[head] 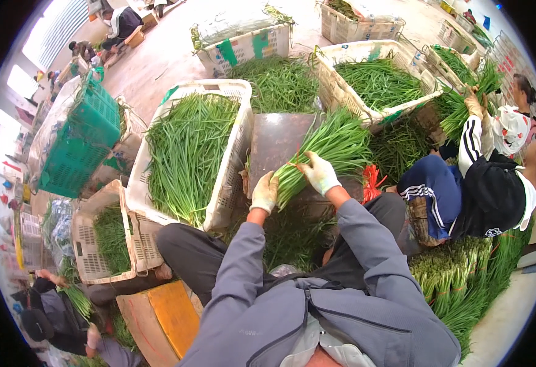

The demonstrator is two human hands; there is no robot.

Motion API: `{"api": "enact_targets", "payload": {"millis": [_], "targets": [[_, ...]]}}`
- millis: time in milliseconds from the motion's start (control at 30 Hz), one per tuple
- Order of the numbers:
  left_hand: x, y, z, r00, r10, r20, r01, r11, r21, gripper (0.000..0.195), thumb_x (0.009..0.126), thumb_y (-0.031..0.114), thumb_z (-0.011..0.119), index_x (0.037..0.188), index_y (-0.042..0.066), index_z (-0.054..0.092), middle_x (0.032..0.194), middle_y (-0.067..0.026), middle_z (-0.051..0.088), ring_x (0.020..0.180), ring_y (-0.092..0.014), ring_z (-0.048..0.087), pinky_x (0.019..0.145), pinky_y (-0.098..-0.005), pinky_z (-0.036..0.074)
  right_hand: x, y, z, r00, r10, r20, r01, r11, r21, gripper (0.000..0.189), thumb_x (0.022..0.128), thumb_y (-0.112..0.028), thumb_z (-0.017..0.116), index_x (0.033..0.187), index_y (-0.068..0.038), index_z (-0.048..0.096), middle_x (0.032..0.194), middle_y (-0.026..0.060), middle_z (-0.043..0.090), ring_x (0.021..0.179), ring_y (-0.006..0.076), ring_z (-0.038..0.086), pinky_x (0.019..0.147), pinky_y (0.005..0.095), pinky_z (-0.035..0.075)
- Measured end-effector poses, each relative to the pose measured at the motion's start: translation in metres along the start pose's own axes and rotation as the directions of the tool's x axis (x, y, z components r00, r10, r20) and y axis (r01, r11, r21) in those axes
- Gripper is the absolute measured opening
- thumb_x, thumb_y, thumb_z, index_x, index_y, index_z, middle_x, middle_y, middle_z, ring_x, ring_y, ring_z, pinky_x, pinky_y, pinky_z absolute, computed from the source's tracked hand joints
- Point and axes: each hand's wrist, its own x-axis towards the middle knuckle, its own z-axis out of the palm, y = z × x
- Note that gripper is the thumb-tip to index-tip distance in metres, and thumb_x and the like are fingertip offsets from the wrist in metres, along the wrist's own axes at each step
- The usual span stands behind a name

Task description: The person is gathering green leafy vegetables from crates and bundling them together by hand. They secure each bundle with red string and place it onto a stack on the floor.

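A thick bunch of Chinese chives (334, 142) lies aslant over a dark flat board (274, 137), leafy tops towards the upper right. My left hand (264, 191), in a pale work glove, grips the stalk ends at the lower left. Higher up, my gloved right hand (320, 172) closes around the bunch near a thin red tie (297, 158). Part of the tie is hidden by the fingers. Beside my right knee hangs a cluster of red ties (372, 183).
A white crate (245, 110) of loose chives stands left of the board, and another white crate (325, 87) stands beyond. At right, a co-worker (488, 183) sits close, holding chives. Tied bunches (451, 270) are stacked behind. A green crate (79, 137) is at left.
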Motion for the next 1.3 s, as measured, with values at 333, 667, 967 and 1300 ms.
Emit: {"api": "enact_targets", "payload": {"millis": [333,667,967,1300], "targets": [[-0.019,0.034,-0.038,0.993,0.040,0.107,-0.059,0.982,0.178,0.064,0.088,0.041,0.068,0.133,-0.003,0.053,0.130,-0.0246,0.058,0.122,-0.037,0.055,0.106,-0.0411,0.042,0.005,0.000,-0.009,0.967,-0.256,0.003,0.256,0.963,-0.081,0.020,0.091,-0.024,0.058,0.092,-0.006,0.068,0.083,0.0187,0.065,0.082,0.0395,0.062,0.072,0.0473,0.049],[-0.026,0.119,0.046,0.949,-0.259,0.177,0.111,0.805,0.584,0.117,0.056,0.052,0.088,0.140,-0.005,0.030,0.127,-0.0183,0.051,0.121,-0.032,0.052,0.103,-0.0422,0.041,-0.038,0.031,-0.057,0.956,-0.016,0.292,0.099,0.957,-0.274,0.023,0.087,-0.026,0.064,0.094,-0.006,0.072,0.087,0.0195,0.068,0.086,0.0377,0.065,0.077,0.0443,0.051],[-0.047,0.094,0.086,0.982,0.035,-0.184,0.127,0.597,0.792,0.071,0.083,0.035,0.064,0.137,-0.002,0.038,0.115,-0.0124,0.053,0.106,-0.027,0.052,0.094,-0.0384,0.038,0.001,-0.003,0.003,0.956,-0.062,0.286,0.198,0.857,-0.475,0.034,0.084,-0.033,0.068,0.090,0.000,0.072,0.089,0.0251,0.069,0.088,0.0415,0.066,0.079,0.0474,0.053],[-0.049,0.093,0.084,0.993,0.046,-0.105,0.039,0.729,0.684,0.044,0.091,0.013,0.047,0.132,-0.004,0.045,0.109,-0.0167,0.056,0.104,-0.030,0.054,0.092,-0.0411,0.042,0.016,0.001,-0.016,0.931,0.105,0.350,0.105,0.840,-0.532,0.030,0.076,-0.030,0.075,0.086,-0.002,0.074,0.088,0.0226,0.069,0.086,0.0381,0.068,0.076,0.0429,0.054]]}}
